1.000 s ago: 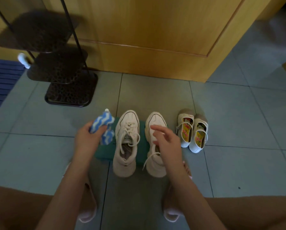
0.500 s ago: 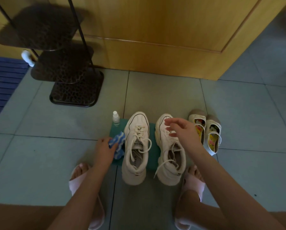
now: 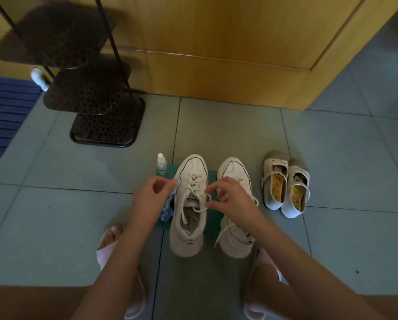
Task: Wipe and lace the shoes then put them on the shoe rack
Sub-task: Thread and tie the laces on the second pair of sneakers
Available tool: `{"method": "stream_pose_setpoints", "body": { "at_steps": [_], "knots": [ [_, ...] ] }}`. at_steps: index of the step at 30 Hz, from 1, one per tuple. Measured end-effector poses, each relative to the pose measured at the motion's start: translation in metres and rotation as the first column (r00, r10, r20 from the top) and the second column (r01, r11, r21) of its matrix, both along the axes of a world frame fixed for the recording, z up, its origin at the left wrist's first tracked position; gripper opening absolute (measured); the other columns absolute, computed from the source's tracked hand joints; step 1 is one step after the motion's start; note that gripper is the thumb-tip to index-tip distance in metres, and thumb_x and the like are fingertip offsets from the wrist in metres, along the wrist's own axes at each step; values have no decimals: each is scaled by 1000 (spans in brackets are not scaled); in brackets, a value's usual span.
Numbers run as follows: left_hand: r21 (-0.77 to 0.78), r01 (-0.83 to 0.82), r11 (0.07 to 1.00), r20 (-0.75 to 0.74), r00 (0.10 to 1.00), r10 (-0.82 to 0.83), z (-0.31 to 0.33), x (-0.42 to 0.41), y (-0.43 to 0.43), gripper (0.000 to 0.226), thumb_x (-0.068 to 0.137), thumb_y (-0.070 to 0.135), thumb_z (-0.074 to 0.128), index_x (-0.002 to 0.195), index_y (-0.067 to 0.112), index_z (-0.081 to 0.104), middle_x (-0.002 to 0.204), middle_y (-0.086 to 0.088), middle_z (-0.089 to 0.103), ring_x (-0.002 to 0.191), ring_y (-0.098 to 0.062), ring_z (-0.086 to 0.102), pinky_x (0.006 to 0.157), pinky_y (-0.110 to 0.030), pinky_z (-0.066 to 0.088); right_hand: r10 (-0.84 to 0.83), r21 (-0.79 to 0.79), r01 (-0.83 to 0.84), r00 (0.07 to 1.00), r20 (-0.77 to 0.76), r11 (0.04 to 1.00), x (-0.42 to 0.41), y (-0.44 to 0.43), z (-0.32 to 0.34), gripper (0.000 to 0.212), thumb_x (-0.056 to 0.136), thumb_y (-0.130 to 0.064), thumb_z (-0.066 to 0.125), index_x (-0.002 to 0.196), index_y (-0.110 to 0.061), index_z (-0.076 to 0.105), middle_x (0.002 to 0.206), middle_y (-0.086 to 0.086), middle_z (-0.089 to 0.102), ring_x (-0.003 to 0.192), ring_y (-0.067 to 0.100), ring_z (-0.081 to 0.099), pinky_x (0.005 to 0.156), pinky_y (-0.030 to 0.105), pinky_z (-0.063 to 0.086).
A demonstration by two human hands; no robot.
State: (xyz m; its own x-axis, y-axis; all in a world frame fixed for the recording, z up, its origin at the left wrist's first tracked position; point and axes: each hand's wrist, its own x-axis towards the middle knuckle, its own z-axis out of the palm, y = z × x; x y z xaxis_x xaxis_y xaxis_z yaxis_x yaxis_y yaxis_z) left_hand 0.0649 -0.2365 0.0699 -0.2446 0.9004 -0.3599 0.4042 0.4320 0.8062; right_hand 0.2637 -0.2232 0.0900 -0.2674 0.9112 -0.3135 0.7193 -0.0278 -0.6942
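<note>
Looking down at the tiled floor [image 3: 331, 158], we hold both hands over a pair of cream sneakers that stand side by side on a green mat [image 3: 213, 175], toes pointing away from us. Our right hand [image 3: 232, 202] reaches across to the left sneaker [image 3: 191, 165]. Its thumb and forefinger pinch a loop of that shoe's lace [image 3: 194, 183] just above the tongue, and its other fingers curl loosely over the right sneaker [image 3: 235, 167]. A loose lace end [image 3: 221, 235] trails down the inner side of the right sneaker. Our left hand [image 3: 149, 199] sits at the outer edge of the left sneaker, fingers curled and the forefinger tip close to the thumb, but we cannot tell whether it grips anything. Partly under that hand, a blue-and-white cloth [image 3: 166, 212] lies on the mat against the sneaker's side. A small clear bottle [image 3: 162, 163] with a white cap stands upright at the mat's far left corner, just beside the left sneaker's toe. To the right, off the mat, a pair of small strap shoes [image 3: 285, 188] with bright insoles sit close together. The dark shoe rack [image 3: 105, 125] stands to the far left, in front of a wooden door [image 3: 216, 42] and well apart from the sneakers. A blue ribbed rug [image 3: 4, 116] lies at the left edge. Our feet wear pink slippers [image 3: 105, 252] on either side of the sneakers' heels.
</note>
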Motion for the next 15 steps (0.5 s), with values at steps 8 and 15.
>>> {"method": "stream_pose_setpoints", "body": {
  "at_steps": [8,15],
  "knots": [
    [-215,251,944,-78,959,-273,7,10,-6,13,82,22,68,77,24,55,82,4,58,75,-9,54,69,-24,45,-159,-181,169,985,67,969,-20,-4,-6,18,85,-27,66,92,-11,65,84,5,65,78,16,61,70,29,50],
    [-178,233,956,75,972,-223,47,-8,13,7,87,25,62,86,18,62,78,-1,62,77,-16,59,71,-25,49,-464,-400,333,836,-294,854,-11,10,28,12,81,-12,56,73,-10,64,85,12,67,92,24,60,96,44,45]
  ]
}}
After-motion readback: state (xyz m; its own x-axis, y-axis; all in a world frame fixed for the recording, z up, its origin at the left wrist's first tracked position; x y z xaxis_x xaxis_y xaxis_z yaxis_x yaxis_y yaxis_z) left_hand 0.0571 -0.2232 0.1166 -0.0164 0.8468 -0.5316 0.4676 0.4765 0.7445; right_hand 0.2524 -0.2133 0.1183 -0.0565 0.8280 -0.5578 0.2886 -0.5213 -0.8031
